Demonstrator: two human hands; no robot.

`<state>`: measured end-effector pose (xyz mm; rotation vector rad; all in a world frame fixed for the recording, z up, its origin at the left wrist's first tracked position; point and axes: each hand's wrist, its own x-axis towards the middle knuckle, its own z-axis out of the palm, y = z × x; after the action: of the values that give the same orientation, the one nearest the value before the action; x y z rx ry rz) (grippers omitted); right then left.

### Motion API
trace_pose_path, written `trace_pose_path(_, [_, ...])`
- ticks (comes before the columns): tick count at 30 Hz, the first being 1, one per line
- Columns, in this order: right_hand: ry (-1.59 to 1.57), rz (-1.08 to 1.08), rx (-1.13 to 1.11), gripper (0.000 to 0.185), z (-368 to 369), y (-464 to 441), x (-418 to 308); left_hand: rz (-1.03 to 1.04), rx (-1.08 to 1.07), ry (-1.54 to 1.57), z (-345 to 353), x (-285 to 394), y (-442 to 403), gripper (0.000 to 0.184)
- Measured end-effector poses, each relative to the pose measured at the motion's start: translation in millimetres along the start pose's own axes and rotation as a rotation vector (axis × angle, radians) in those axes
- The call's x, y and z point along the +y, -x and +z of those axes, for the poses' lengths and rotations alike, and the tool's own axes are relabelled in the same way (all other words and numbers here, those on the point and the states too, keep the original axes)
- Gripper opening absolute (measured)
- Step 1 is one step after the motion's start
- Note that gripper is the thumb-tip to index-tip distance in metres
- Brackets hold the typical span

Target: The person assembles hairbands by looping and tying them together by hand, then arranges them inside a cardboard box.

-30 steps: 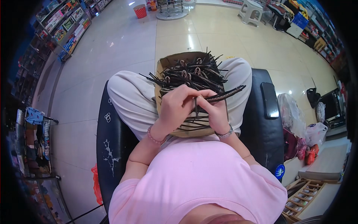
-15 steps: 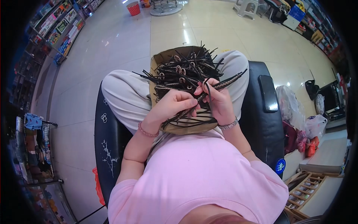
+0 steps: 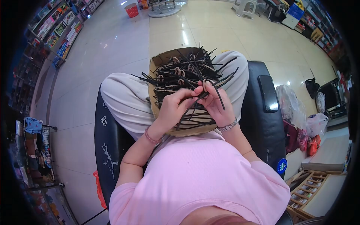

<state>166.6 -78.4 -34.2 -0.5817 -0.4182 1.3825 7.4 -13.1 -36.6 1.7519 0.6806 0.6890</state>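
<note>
My left hand (image 3: 174, 107) is closed, with thumb and fingertips pinching the dark strands of a braided cord bracelet (image 3: 221, 99). My right hand (image 3: 220, 108) grips the same piece from the other side, close to a tan ring-shaped part (image 3: 204, 84) standing up between the fingers. Loose black cord ends stick out past both hands. Just beneath is a shallow cardboard box (image 3: 155, 103) on the lap, heaped with similar black cord bracelets (image 3: 168, 71), several with brown oval pieces. The fingertips partly hide where the cords cross.
A black phone (image 3: 268, 93) lies on the dark armrest at the right, and a few pale loops (image 3: 104, 120) lie on the left one. Plastic bags (image 3: 290, 105) stand beyond the right armrest. Stocked shelves (image 3: 56, 33) line the left, and a white stool (image 3: 244, 8) stands far back.
My left hand has moved up and inward, closer to the right fingertips. The ring-shaped part now shows upright at the right fingers, and the held cords have shifted; one end hangs to the right.
</note>
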Motion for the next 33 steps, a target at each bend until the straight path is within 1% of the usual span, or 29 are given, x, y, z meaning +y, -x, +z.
trace_pose_path(1, [-0.001,-0.002,0.001,0.020,0,-1,0,0.000,-0.002,0.000,3,3,-2,0.016])
trace_pose_path(5, [0.007,-0.011,0.068,0.017,-1,-2,1,0.667,0.394,-0.383,16,24,-9,0.016])
trace_pose_path(10, [-0.086,-0.025,-0.023,0.015,-24,-8,15,0.693,0.358,-0.544,30,20,-10,0.016])
trace_pose_path(16, [0.051,-0.073,0.063,0.013,-14,3,14,0.703,0.385,-0.556,41,14,-9,0.021])
trace_pose_path(20, [0.128,-0.134,0.100,0.011,-6,5,17,0.685,0.211,-0.498,22,20,-5,0.014])
trace_pose_path(21, [0.127,-0.133,0.100,0.011,-4,5,15,0.684,0.210,-0.499,20,19,-5,0.014])
trace_pose_path(25, [0.146,-0.082,0.110,0.011,9,6,8,0.324,0.168,0.284,12,14,-3,0.012])
trace_pose_path(30, [0.210,-0.003,0.013,0.012,8,10,6,0.281,0.165,0.408,4,8,-6,0.014])
trace_pose_path(33, [0.249,0.006,0.004,0.012,11,12,5,0.295,0.142,0.396,2,6,-9,0.015])
